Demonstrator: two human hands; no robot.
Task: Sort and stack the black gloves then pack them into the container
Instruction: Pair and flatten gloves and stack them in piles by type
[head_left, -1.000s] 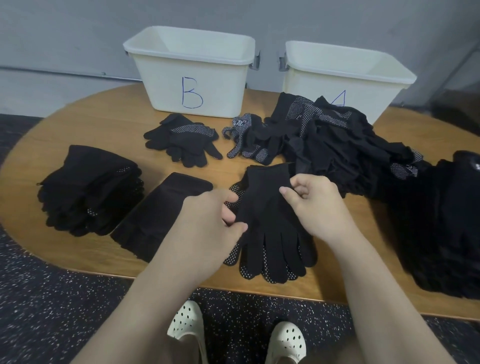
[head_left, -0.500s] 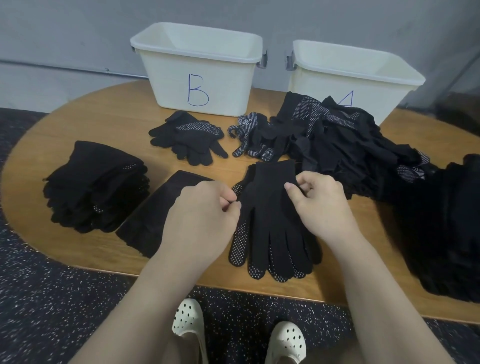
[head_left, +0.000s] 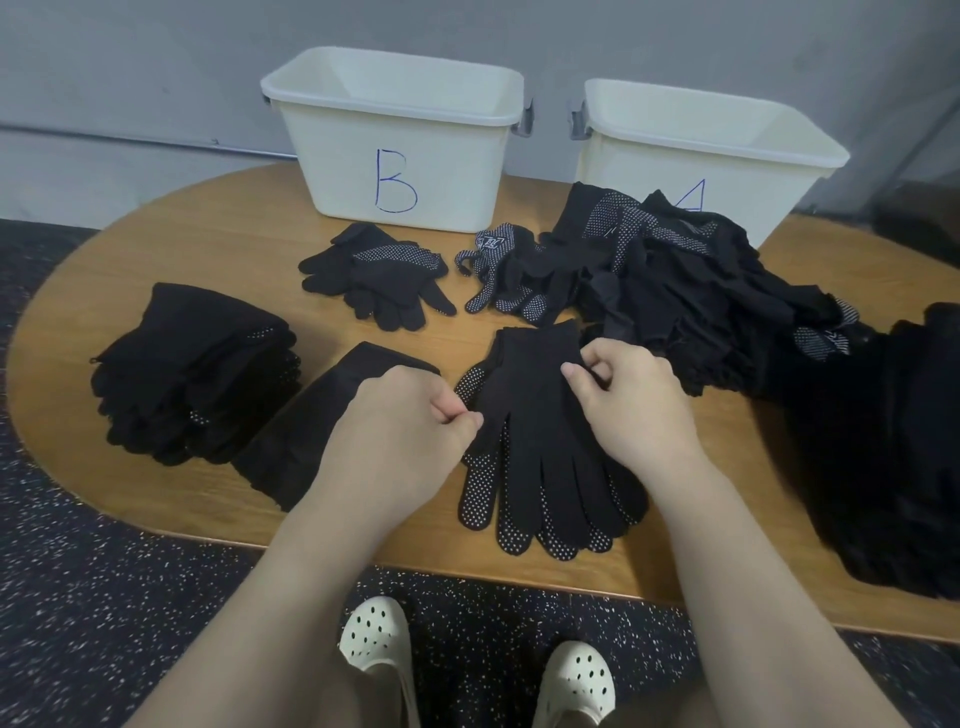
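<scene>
A pair of black gloves (head_left: 535, 447) with white grip dots lies flat near the table's front edge, fingers toward me, one glove on top of the other. My left hand (head_left: 400, 431) pinches the left edge of the top glove. My right hand (head_left: 623, 400) pinches its right edge near the cuff. Left of it lie a flat stack of gloves (head_left: 311, 436) and a taller stack (head_left: 192, 374). A loose heap of gloves (head_left: 691, 291) lies behind. Container B (head_left: 400, 140) and container A (head_left: 701, 150) stand at the back.
A separate pair of gloves (head_left: 379, 275) lies before container B, and a dotted glove (head_left: 498, 280) sits next to it. A big dark pile (head_left: 893, 447) covers the table's right end. The wooden table (head_left: 218, 244) is oval; my white shoes (head_left: 374, 644) show below its edge.
The top glove has been shifted and straightened over the lower one. Both hands stayed on its edges, the left hand sliding slightly down its side.
</scene>
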